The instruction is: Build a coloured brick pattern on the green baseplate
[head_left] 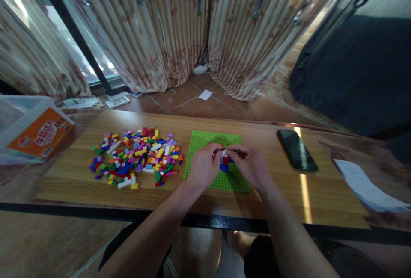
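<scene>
Both hands meet over a green baseplate [201, 141] on the wooden table. My left hand [205, 164] is closed, its thumb and fingertips pinching a small white brick [224, 153]. From the other side my right hand [250, 162] pinches at the same white brick, fingers closed. Just below the fingertips, blue and red toy bricks [224, 167] stand joined on the baseplate. A bit of red shows behind the left fingers. The fingers hide part of the build, and whether the white brick is pressed onto it I cannot tell.
Left of the baseplate lies a wide pile of loose coloured bricks [141, 154]. A clear plastic box [25, 141] with an orange label stands at the far left. On the right are a black phone [297, 149] and white paper [369, 186]. Curtains [180, 34] hang beyond the table.
</scene>
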Tool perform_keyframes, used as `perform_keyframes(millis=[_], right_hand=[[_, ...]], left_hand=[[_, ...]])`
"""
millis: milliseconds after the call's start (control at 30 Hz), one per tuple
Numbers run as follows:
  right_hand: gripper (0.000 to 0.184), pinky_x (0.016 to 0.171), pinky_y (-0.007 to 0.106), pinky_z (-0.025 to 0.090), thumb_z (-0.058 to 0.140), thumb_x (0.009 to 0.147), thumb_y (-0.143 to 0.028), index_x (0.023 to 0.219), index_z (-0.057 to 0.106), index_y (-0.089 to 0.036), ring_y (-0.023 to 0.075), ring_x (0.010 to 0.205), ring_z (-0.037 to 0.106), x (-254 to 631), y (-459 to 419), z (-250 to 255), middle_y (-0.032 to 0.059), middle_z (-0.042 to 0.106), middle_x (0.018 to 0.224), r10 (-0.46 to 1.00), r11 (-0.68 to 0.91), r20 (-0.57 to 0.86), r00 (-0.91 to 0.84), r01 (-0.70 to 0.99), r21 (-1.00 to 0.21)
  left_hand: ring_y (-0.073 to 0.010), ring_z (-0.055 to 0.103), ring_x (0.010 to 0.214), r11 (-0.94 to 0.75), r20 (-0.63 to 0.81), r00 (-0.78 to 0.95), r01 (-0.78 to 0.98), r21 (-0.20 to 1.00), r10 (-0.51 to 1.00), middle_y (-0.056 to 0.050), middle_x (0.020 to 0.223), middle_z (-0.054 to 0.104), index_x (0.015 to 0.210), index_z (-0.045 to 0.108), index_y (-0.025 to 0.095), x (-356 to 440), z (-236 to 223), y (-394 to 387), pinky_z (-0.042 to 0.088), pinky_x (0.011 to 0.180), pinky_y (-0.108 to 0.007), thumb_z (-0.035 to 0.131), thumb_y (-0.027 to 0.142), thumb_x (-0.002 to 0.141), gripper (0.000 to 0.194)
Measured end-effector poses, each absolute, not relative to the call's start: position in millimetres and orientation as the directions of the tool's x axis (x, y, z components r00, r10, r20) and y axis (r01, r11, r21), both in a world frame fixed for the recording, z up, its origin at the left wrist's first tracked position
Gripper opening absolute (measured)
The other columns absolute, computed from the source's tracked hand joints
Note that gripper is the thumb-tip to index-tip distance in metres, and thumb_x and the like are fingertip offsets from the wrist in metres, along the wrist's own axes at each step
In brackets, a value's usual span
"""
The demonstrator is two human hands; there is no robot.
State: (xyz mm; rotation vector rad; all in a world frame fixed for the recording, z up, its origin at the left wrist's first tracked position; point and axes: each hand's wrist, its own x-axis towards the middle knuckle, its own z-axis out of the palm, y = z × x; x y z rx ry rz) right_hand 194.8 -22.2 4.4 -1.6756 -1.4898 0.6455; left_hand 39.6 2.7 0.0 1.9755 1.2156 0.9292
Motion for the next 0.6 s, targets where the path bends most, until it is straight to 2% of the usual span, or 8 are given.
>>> perform_keyframes(millis=[200,367,600], right_hand=[[0.022,0.072,0.031,0.047,0.057,0.081,-0.033,0.087,0.074,-0.020,0.0168,0.074,0.062,191.8,-22.5,9.3,0.0048,0.071,0.086,0.966,-0.033,0.155,0.208,0.690,-0.723],[0.023,0.072,0.031,0.046,0.056,0.083,-0.032,0.088,0.074,-0.019,0.0177,0.074,0.063,196.4,-22.0,7.9,0.0060,0.072,0.088,0.945,-0.125,0.151,0.292,0.744,-0.656],[0.023,0.073,0.030,0.046,0.054,0.086,-0.028,0.089,0.074,-0.018,0.0189,0.078,0.066,200.3,-22.2,9.8,0.0059,0.075,0.088,0.958,-0.143,0.091,0.271,0.729,-0.669]], left_hand=[[-0.0171,0.065,0.090,-0.431,0.284,0.335,0.547,0.718,0.898,-0.004,0.098,0.070,0.099,0.065,0.020,43.2,-0.2,-1.1,0.049,0.081,-0.029,0.049,0.022,0.092,0.018],[-0.0176,0.064,0.086,-0.426,0.278,0.323,0.674,0.603,0.905,-0.004,0.093,0.070,0.094,0.065,0.021,53.8,1.4,-5.4,0.048,0.076,-0.029,0.047,0.029,0.095,0.020],[-0.0175,0.063,0.087,-0.448,0.252,0.371,0.727,0.521,0.894,-0.003,0.092,0.069,0.091,0.066,0.021,68.3,-2.5,-8.3,0.047,0.076,-0.028,0.048,0.028,0.094,0.019]])
